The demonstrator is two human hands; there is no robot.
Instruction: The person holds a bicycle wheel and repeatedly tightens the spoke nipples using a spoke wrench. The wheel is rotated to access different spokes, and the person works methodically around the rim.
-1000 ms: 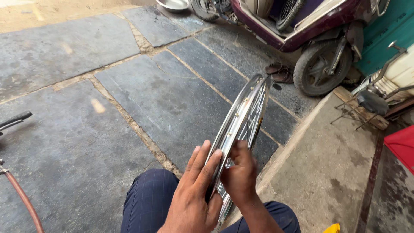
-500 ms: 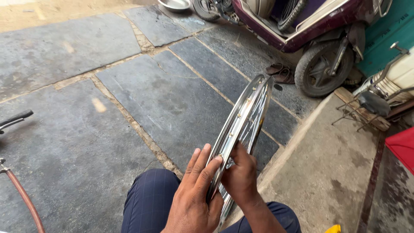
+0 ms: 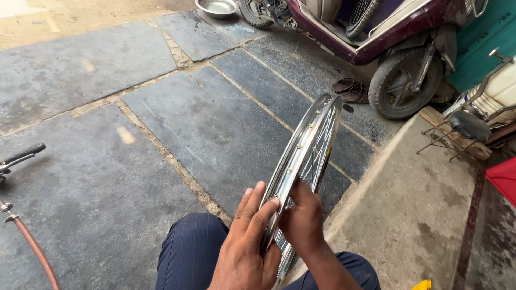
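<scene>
A shiny metal bicycle wheel rim [image 3: 306,156] stands on edge between the seated person's knees, tilted away from the camera and leaning slightly to the right; its thin wire spokes [image 3: 317,153] cross the inside, and small brass-coloured spoke heads dot the outer channel. The rim looks light for its size, rigid around the hoop but easy to knock out of true; the polished surface is likely slippery, and the spokes are thin enough to bend or pinch fingers, so the safest hold seems to be on the hoop itself, a palm on each side.

The left hand [image 3: 244,247] lies flat against the near left face of the rim, fingers spread and pressing rather than closed around it; the right hand [image 3: 302,223] is curled at the inner side, fingers working in among the spokes near the rim, though whether it pinches a spoke or a small part cannot be told.

Below are the person's dark blue trousers [image 3: 191,252]; the ground is large grey stone slabs [image 3: 204,123]. Further off stand a maroon scooter [image 3: 387,37], a pair of sandals [image 3: 352,90] by its rear tyre, and a metal bowl [image 3: 216,7]; at the left edge are a black handlebar grip [image 3: 22,154] and a reddish hose [image 3: 33,247].
</scene>
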